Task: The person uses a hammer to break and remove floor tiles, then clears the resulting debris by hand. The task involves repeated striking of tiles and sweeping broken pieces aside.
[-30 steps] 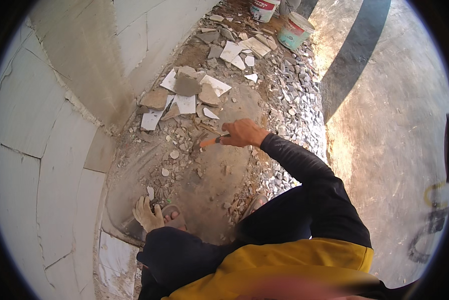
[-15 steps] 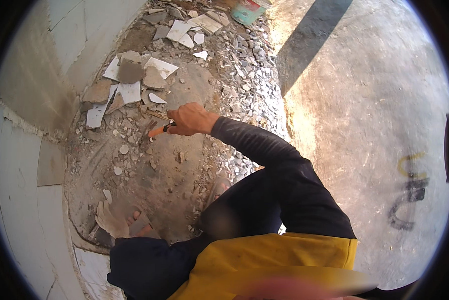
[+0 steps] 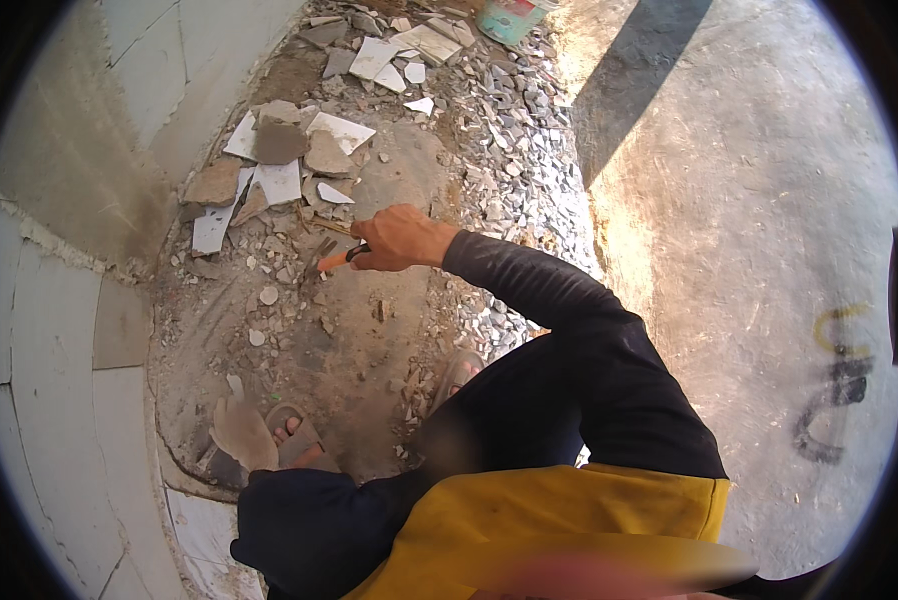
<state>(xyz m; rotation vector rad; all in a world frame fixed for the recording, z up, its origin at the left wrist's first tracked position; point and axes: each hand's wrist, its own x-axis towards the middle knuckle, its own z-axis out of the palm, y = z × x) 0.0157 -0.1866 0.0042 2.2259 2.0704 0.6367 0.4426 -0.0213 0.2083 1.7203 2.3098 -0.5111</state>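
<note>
Right hand [image 3: 401, 238]'s curled snugly round the tool [image 3: 335, 262], probably for control; left hand [image 3: 244, 434], by the floor [image 3: 409, 165]'s wall-side edge, is too blurry to tell.

The right grip [image 3: 403, 238] covered part of the orange tool [image 3: 333, 262], its far end too small to tell. Nearer the wearer than that tool, the gloved left grip [image 3: 242, 434] was blurred; beyond it, the upper edge cropped a teal bucket [image 3: 509, 22].

The bare right hand's grip [image 3: 402, 240] holds an orange-and-black-handled tool [image 3: 335, 261] above dusty floor [image 3: 354, 335]; the blurred, pale-gloved left hand [image 3: 242, 433] is near a sandalled foot [image 3: 294, 435]; broken white-and-grey tiles [image 3: 280, 145] lie beyond.
</note>
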